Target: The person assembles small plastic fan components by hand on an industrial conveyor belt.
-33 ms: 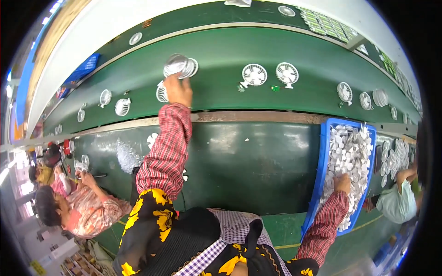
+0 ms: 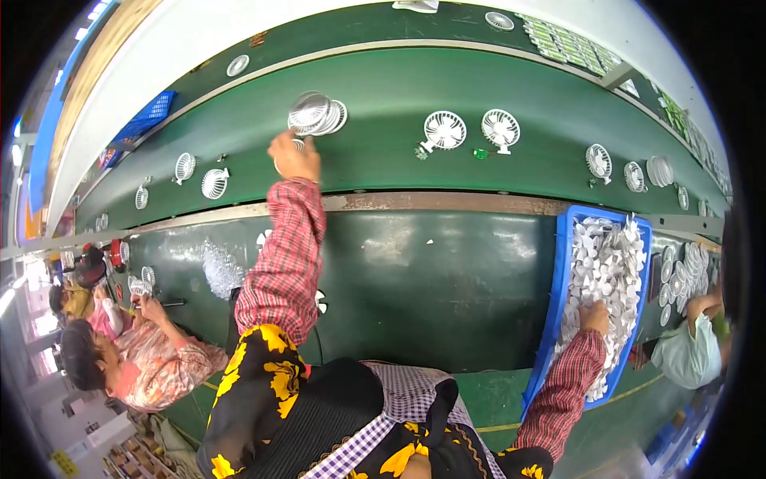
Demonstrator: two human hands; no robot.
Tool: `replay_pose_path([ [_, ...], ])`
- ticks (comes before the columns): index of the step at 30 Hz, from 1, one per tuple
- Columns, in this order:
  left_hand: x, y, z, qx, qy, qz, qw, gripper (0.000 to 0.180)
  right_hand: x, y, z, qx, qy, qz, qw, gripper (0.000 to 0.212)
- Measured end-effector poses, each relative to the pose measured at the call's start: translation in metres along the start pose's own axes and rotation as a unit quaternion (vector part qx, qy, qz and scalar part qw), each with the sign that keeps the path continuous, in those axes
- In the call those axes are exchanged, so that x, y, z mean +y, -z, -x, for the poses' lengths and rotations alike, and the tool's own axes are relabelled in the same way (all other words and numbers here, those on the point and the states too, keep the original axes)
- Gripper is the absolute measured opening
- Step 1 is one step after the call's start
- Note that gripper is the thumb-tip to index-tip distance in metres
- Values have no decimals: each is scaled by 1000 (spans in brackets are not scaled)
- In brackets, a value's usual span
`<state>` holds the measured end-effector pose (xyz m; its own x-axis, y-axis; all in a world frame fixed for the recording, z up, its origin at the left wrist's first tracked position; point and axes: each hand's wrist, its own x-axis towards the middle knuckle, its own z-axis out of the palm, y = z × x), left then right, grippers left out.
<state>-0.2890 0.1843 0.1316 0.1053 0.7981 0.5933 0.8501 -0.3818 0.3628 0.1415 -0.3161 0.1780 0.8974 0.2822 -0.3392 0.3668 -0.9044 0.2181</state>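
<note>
My left hand point(image 2: 296, 157) reaches onto the green conveyor belt with its fingers curled over a white fan housing point(image 2: 299, 144), which the hand mostly hides. Just beyond the fingertips stands a stack of round white fan grilles point(image 2: 325, 116). At the right, my right hand point(image 2: 594, 317) is in a blue bin point(image 2: 563, 263) heaped with white fan blades point(image 2: 604, 259). Its fingers are bunched among the blades, and whatever they hold is hidden. Beside my left forearm a fan blade point(image 2: 321, 302) lies on the worktable point(image 2: 431, 295).
White fan housings point(image 2: 444, 130) with small green circuit boards point(image 2: 480, 153) sit along the belt. A heap of small clear pieces point(image 2: 221, 271) is on the table's left. One co-worker point(image 2: 152, 359) sits at the left, another point(image 2: 690, 351) at the right. A metal edge point(image 2: 447, 203) separates belt and table.
My left hand has moved slightly left and back toward me, from the grille stack onto the fan housing. The parts on the belt have shifted a little. My right hand stays in the bin.
</note>
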Motion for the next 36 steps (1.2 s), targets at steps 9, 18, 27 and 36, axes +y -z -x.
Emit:
replay_pose_path([
  [9,-224,-51,-35,-385,220,87,892,71,-32,-10,2,195,107,-137,965,33],
  [18,-96,-41,41,-251,477,484,689,59,-27,28,52,320,123,-426,837,36],
  [27,147,147,130,-527,358,623,455,45,-141,84,200,206,476,-424,742,36],
  [36,174,209,137,-538,245,598,540,45,-181,69,243,232,585,-272,728,36],
])
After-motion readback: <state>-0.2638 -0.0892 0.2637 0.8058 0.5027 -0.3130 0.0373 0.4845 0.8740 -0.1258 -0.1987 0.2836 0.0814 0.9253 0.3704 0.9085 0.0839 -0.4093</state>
